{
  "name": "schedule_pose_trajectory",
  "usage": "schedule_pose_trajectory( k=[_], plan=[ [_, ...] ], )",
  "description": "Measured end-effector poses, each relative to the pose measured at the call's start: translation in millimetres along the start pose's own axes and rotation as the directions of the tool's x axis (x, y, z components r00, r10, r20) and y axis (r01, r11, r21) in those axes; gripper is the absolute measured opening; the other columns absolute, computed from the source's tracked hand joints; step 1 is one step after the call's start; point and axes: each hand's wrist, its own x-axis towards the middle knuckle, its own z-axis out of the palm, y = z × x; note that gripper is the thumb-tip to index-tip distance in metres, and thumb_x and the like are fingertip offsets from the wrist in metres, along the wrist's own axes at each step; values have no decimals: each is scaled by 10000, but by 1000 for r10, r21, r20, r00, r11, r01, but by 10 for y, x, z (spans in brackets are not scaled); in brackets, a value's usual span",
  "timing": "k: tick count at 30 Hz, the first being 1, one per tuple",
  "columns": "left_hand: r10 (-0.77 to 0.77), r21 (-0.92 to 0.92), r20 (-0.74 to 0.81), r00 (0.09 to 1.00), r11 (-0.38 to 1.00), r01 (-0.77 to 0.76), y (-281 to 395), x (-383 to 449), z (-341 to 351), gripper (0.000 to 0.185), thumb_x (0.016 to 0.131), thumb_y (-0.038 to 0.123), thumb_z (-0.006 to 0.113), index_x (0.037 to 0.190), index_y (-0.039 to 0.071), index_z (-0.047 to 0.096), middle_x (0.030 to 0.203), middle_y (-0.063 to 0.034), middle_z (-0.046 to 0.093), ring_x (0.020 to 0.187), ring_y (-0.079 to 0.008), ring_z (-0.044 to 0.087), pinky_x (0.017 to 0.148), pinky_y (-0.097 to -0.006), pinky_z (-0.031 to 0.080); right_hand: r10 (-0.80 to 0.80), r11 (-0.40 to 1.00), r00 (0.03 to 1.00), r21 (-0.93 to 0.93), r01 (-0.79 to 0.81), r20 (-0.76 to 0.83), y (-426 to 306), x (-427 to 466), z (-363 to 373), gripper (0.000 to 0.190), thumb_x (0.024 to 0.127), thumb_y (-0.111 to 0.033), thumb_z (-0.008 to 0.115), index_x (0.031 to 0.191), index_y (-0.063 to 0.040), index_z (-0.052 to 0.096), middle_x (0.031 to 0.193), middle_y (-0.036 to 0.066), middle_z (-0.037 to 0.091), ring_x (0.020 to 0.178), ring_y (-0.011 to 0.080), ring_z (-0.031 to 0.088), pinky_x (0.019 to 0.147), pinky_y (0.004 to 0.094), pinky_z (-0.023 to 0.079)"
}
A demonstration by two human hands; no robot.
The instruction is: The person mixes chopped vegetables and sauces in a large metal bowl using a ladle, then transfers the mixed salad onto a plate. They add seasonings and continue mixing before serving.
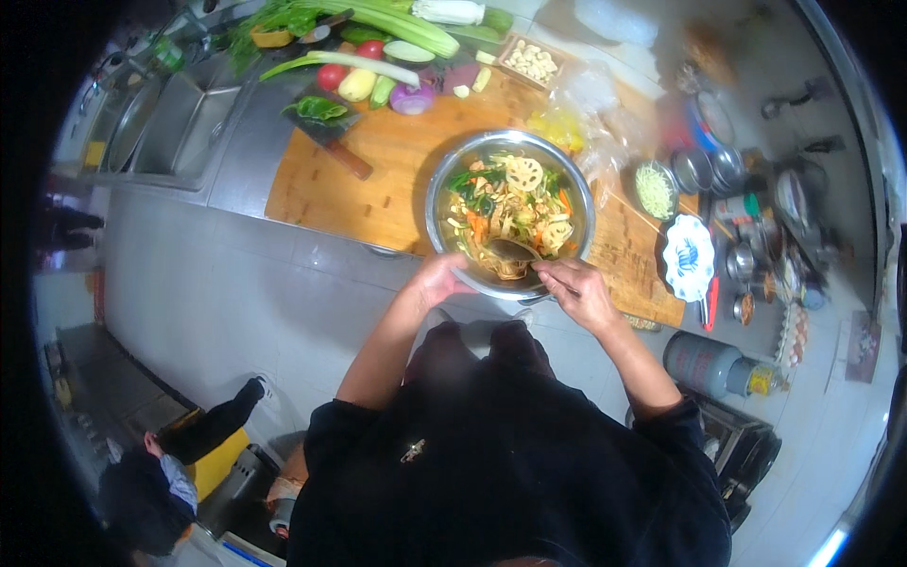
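Note:
A large stainless steel mixing bowl (434, 205) stands at the front edge of a wooden board (319, 191). In it lies a mix of lotus root slices (524, 173), green leaves, carrot strips and pale noodle-like strips. My left hand (441, 278) grips the bowl's near left rim. My right hand (577, 289) is closed on the handle of a metal spoon (514, 249), whose head rests in the food near the bowl's front. Left of the bowl, a cleaver (347, 157) with a wooden handle lies on the board, green leaves on its blade.
Whole vegetables, including a purple onion (412, 98), line the back beside a box of cashew-like pieces (531, 62). Right are a bowl of pale shreds (655, 190), a scalloped plate (689, 258) and a gas cylinder (701, 363). A sink (188, 135) is left; another person (145, 496) is lower left.

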Motion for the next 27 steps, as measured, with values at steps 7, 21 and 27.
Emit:
schedule_pose_trajectory(
  k=[7,21,27],
  plan=[
    [82,-97,-58,995,991,-88,-241,-56,181,428,822,82,472,1224,-48,410,1167,-192,545,1068,-351,560,854,-523,512,-57,948,983,-317,-1,-173,175,4,-196,181,761,-35,653,943,-43,655,695,86,603,620,262,582,600,384,505],
    [277,-183,-379,883,913,-365,-232,-596,277,484,756,10,436,1230,-82,403,1239,-190,497,1121,-358,520,904,-528,475,934,356,232,643,-678,-272,1889,-1828,-883,347,877,-246,622,1084,23,555,887,116,631,716,185,611,643,303,497],
    [385,-211,-475,792,824,-527,-372,-972,278,512,742,32,466,1246,-42,417,1232,-179,514,1095,-346,539,874,-501,498,991,-131,-49,986,-104,127,2795,-2232,-1249,456,851,-432,632,1087,-55,533,833,105,637,664,221,632,576,286,542]
  ],
)
